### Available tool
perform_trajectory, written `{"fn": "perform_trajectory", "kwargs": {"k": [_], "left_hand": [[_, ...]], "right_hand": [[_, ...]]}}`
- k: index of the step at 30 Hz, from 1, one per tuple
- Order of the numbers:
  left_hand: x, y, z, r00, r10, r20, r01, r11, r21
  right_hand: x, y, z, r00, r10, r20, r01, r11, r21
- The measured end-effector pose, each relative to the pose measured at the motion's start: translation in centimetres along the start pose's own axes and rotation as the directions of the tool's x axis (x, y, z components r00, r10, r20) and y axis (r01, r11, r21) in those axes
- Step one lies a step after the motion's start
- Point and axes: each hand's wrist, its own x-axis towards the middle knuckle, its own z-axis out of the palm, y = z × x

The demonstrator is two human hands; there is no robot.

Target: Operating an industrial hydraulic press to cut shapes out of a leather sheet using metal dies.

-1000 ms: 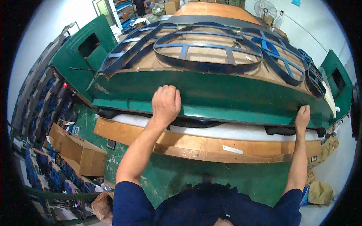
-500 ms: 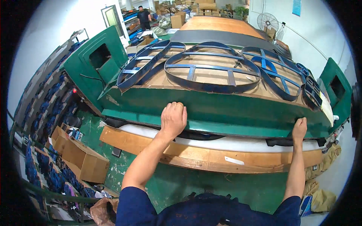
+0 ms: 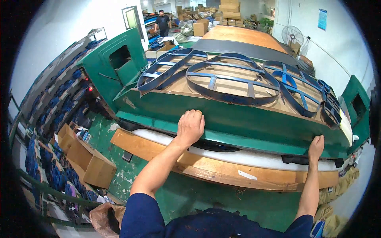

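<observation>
Both hands on the green press head

Left hand [image 3: 191, 126] knuckles curled against the green press head [image 3: 246, 121], right hand [image 3: 316, 146] fingers together, flat on its lower edge.

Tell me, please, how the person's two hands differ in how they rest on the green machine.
The left hand lies near the middle of the green front panel, knuckles curled; the right hand sits far out toward the panel's right end, lower down at its bottom edge, fingers straighter. Both press against that same panel, arms outstretched.
</observation>
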Motion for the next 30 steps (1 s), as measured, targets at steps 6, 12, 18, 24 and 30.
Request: {"fn": "perform_trajectory", "kwargs": {"k": [6, 12, 18, 24, 30], "left_hand": [[0.0, 0.0, -0.4, 0.999, -0.049, 0.007, 0.049, 0.998, -0.041], [-1.0, -0.1, -0.8, 0.996, -0.077, 0.046, 0.081, 0.993, -0.090], [-7.2, 3.4, -1.5, 1.000, 0.008, 0.021, -0.005, 0.985, -0.170], [-18.1, 7.2, 0.7, 0.941, -0.130, 0.314, 0.186, 0.970, -0.156], [-20.8, 7.3, 2.4, 0.995, -0.069, 0.076, 0.076, 0.992, -0.105]], "right_hand": [[0.0, 0.5, -0.2, 0.999, -0.014, 0.034, 0.011, 0.996, 0.092], [-3.4, -1.0, -1.1, 0.991, -0.042, 0.126, 0.005, 0.960, 0.279], [-15.0, -3.9, -1.9, 0.891, -0.183, 0.416, 0.042, 0.945, 0.324], [-22.6, -5.0, -3.1, 0.861, -0.241, 0.448, 0.177, 0.968, 0.181], [-23.7, -6.8, -3.0, 0.867, -0.122, 0.483, 0.098, 0.992, 0.075]]}}
